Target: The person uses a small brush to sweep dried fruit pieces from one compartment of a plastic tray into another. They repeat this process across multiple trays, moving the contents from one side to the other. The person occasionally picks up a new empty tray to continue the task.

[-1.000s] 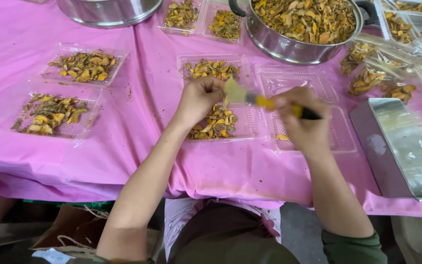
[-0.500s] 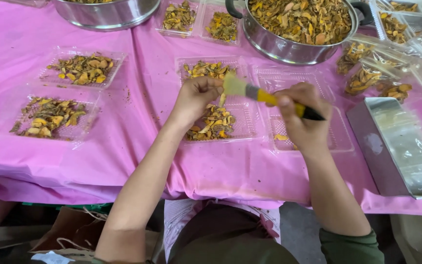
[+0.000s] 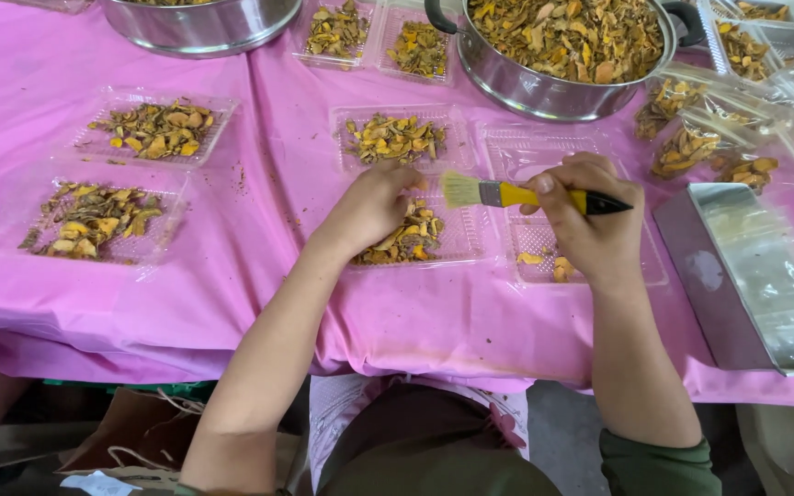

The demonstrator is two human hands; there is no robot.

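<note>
Nearest the person, a desk (image 3: 232, 303) covered in a pink cloth is carrying a spread of clear plastic packages. At the near right edge a grey metal tray (image 3: 691, 276) lined with shiny clear film is lying at a slant. Just in front of the body two clear trays are sitting side by side: the middle tray (image 3: 466, 234) is holding yellow-brown dried slices, and the right tray (image 3: 645, 266) is showing only a few yellow bits. The left hand (image 3: 369, 207) is curling down over the middle tray, fingers bent and closed on the slices, though what exactly it is pinching is hidden beneath the knuckles. The right hand (image 3: 590, 216) is hovering over the right tray, closed in a fist round the black end of a yellow-handled brush (image 3: 521, 195); the brush is lying nearly level, its pale bristles pointing left and reaching just beside the left hand's fingers. Both forearms are stretching forward from the body, the right one in a dark green sleeve. To the left, two more filled clear trays (image 3: 94, 220) are lying one behind the other. Farther back, another filled tray (image 3: 392, 138) is sitting behind the middle one — and clear bags of slices (image 3: 691, 147) are piling up at the right. At the far edge a large steel pot (image 3: 562, 46) heaped with the same dried slices is standing, with a steel bowl (image 3: 195, 23) to the left and small filled trays (image 3: 374, 32) between them.
</note>
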